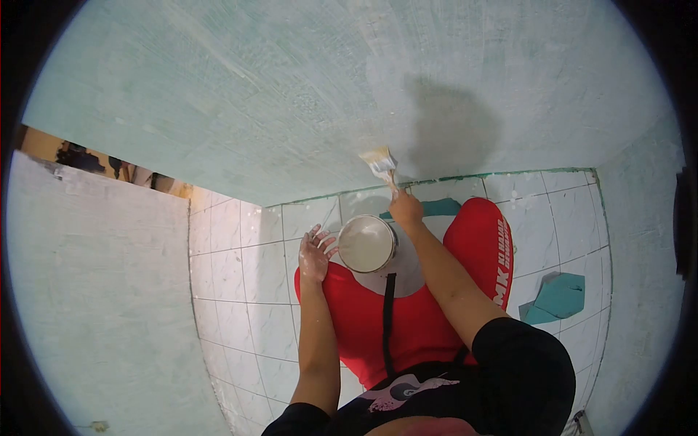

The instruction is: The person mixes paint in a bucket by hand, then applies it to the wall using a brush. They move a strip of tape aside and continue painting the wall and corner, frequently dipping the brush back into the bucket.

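Note:
A paintbrush with white paint on its bristles is gripped by the handle in my right hand. Its bristles overlap the low part of the pale green wall, which bears streaky whitish strokes. Between my knees stands a round bucket of whitish paint. My left hand, smeared with paint, rests by my knee just left of the bucket, palm up, fingers spread and holding nothing.
White tiled floor lies around me, meeting the walls at green-stained edges. A folded teal sheet lies at the right, and another teal piece by the wall. A doorway with dark items shows at left.

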Tool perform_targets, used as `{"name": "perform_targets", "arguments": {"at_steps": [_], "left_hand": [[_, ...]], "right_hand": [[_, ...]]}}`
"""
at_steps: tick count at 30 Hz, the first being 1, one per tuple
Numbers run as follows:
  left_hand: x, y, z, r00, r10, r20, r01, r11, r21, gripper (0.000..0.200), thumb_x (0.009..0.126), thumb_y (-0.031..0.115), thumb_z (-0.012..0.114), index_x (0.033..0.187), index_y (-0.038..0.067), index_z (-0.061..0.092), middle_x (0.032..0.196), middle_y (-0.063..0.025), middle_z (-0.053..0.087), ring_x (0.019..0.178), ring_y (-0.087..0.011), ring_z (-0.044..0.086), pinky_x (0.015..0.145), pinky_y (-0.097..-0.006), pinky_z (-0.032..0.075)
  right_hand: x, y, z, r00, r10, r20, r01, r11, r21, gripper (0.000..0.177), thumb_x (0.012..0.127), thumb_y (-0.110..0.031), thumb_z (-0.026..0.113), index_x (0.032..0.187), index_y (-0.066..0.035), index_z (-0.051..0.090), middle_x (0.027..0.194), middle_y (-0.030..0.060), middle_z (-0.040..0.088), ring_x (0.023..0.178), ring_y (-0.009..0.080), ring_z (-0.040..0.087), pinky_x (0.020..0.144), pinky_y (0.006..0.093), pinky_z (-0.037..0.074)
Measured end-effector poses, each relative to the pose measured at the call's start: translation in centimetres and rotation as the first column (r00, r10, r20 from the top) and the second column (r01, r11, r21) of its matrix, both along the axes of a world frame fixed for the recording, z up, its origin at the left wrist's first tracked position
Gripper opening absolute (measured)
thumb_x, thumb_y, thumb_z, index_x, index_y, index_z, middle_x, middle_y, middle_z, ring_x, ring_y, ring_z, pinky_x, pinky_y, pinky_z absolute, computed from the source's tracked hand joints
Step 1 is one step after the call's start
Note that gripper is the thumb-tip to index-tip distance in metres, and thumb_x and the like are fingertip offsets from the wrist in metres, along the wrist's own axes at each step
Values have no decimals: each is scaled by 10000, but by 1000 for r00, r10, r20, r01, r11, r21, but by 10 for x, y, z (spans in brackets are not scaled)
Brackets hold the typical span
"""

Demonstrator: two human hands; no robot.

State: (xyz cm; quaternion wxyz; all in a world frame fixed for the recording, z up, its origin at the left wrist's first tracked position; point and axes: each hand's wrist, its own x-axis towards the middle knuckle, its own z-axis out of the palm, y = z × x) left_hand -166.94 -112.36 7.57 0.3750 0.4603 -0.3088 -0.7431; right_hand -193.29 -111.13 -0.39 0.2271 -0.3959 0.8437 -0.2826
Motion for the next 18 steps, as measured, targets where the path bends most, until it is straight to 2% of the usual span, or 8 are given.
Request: {"name": "perform_targets", "arguments": {"at_steps": [4,8,10,11,13,15,17,18], "left_hand": [[5,2,-5,1000,-25,-7,25,1000,-13,514,927,447,330,1302,100,388,1102,-75,496,1030,-242,465,840,-422,402],[13,-14,-35,959,-85,269,82,996,24,585,886,481,416,1328,98,384,1258,-136,436,1182,-306,377,928,-495,357],[10,-26,-43,893,-194,405,170,981,97,634,881,456,424,1392,99,310,1427,-191,282,1313,-418,215,1016,-582,245],[7,-29,-48,894,-207,396,190,978,82,634,881,456,424,1392,99,310,1427,-191,282,1313,-418,215,1016,-582,245],[-3,-34,-59,814,-362,454,315,932,178,594,881,420,422,1371,98,328,1407,-211,290,1271,-424,279,981,-600,285],[-15,-48,-68,769,-431,473,362,902,234,585,872,415,454,1353,95,360,1390,-213,332,1219,-434,358,943,-630,318],[-15,-63,-77,232,-593,771,920,392,25,492,904,354,418,1264,23,470,1314,-192,461,1194,-296,462,991,-439,373],[-11,-87,-166,608,-556,567,643,763,59,396,898,298,441,1140,8,559,1188,-145,566,990,-236,600,883,-359,481]], "right_hand": [[-5,16,-33,995,61,85,-82,961,263,324,879,-252,438,987,-10,625,961,209,646,929,362,623,773,454,495],[-12,21,-44,986,-71,153,15,940,340,304,812,-260,485,945,-40,648,1052,172,633,968,349,608,821,423,485],[-14,18,-29,995,-73,64,54,967,247,316,826,-267,463,842,-23,661,921,193,658,874,326,643,762,423,503],[-22,15,-17,994,-92,53,77,969,234,316,826,-267,463,842,-23,661,921,193,658,874,326,643,762,423,503],[-43,11,1,983,178,50,-184,973,142,320,841,-205,447,740,-1,671,690,122,669,709,269,664,686,404,511],[-64,16,11,992,103,-69,-105,994,-27,338,829,-194,458,621,7,633,543,93,623,583,245,641,612,387,509],[-85,45,94,911,-235,340,242,970,25,297,838,-177,474,654,3,621,553,108,621,541,242,625,559,378,505],[-100,54,96,911,-267,315,273,962,24,297,838,-177,474,654,3,621,553,108,621,541,242,625,559,378,505]]}}
